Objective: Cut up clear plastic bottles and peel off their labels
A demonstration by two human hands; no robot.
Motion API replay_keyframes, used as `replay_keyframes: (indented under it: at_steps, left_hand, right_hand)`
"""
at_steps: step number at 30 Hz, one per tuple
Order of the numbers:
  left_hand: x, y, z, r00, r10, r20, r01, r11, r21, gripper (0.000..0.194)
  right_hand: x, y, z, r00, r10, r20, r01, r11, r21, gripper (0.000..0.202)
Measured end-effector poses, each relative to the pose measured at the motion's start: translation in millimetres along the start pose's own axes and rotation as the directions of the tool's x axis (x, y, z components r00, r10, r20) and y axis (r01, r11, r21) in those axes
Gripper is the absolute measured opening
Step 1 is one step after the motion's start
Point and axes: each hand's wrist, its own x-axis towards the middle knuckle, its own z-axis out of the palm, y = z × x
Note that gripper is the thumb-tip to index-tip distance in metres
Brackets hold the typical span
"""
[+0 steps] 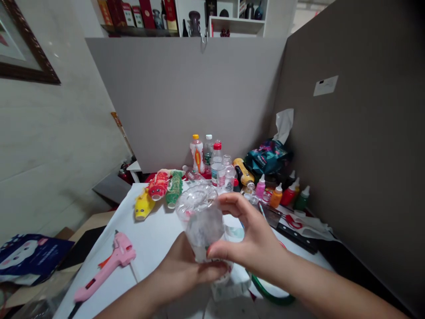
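A clear plastic bottle [203, 226] is held over the near part of the table, its ridged base turned up and tilted toward the far left. Low on its body, my left hand [187, 266] is wrapped round it from below and behind. On the right side my right hand [250, 230] curves about the bottle, thumb pressed on its near wall and fingertips near the upper edge. Its lower end is partly hidden by my hands. Just under it lies a white block-like thing [232, 285], blurred, beside a green tape ring [274, 297].
A pink glue gun [114, 266] lies at left, with painted yellow [144, 206], red [159, 184] and green fish [174, 190] beyond. Several bottles [217, 164] stand at the back. Paint bottles [275, 196], red-handled scissors [294, 221] and a black-handled knife [295, 237] lie right. Grey panels [199, 97] enclose the table.
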Motion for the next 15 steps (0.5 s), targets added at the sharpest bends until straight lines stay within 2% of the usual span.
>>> replay_keyframes:
  at_steps: [3, 6, 8, 10, 12, 15]
  left_hand:
    - [2.5, 3.3, 8.2, 0.992, 0.036, -0.122, -0.029, 0.998, 0.058, 0.037]
    - [-0.6, 8.4, 11.7, 0.986, 0.058, -0.158, -0.045, 0.996, 0.08, 0.03]
    - [-3.1, 10.0, 11.3, 0.986, 0.082, -0.143, -0.067, 0.992, 0.112, 0.03]
    - [-5.4, 9.5, 8.6, 0.99, 0.094, -0.103, -0.081, 0.99, 0.12, 0.033]
    - [-8.4, 7.8, 4.1, 0.994, 0.086, -0.074, -0.08, 0.993, 0.082, 0.041]
    - [-13.8, 5.5, -4.9, 0.999, 0.041, -0.027, -0.042, 0.998, -0.042, 0.049]
  right_hand:
    - [-0.5, 5.1, 1.5, 0.993, -0.118, 0.019, 0.119, 0.982, -0.147, 0.047]
    - [-0.3, -1.4, -3.7, 0.963, -0.263, 0.052, 0.266, 0.914, -0.306, 0.019]
    - [-0.5, -8.3, -6.9, 0.951, -0.279, 0.131, 0.306, 0.903, -0.302, 0.022]
    - [0.1, -12.3, -9.0, 0.955, -0.229, 0.191, 0.27, 0.935, -0.23, 0.027]
    - [2.4, -10.9, -10.6, 0.965, -0.169, 0.2, 0.193, 0.975, -0.108, 0.03]
    - [9.4, 1.6, -12.8, 0.981, 0.01, 0.191, -0.044, 0.984, 0.175, 0.033]
